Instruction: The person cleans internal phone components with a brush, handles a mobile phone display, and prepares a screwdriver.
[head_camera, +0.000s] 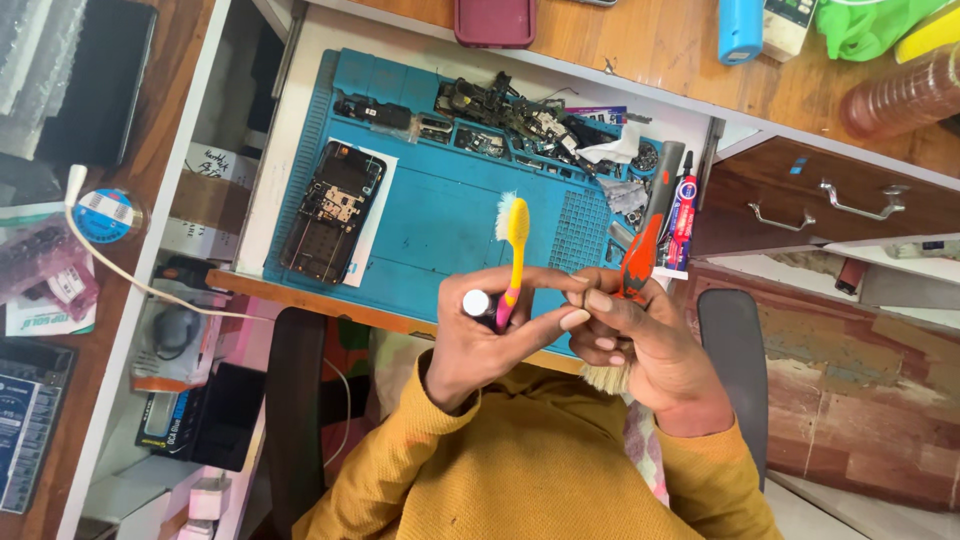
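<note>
Head camera, close, straight down.

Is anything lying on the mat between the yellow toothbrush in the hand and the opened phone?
Nothing visible. The left hand holds the yellow toothbrush bristles up over the blue mat. The opened phone lies to its left in the picture, with bare mat between. The parts pile sits along the far edge, off that line.
</note>
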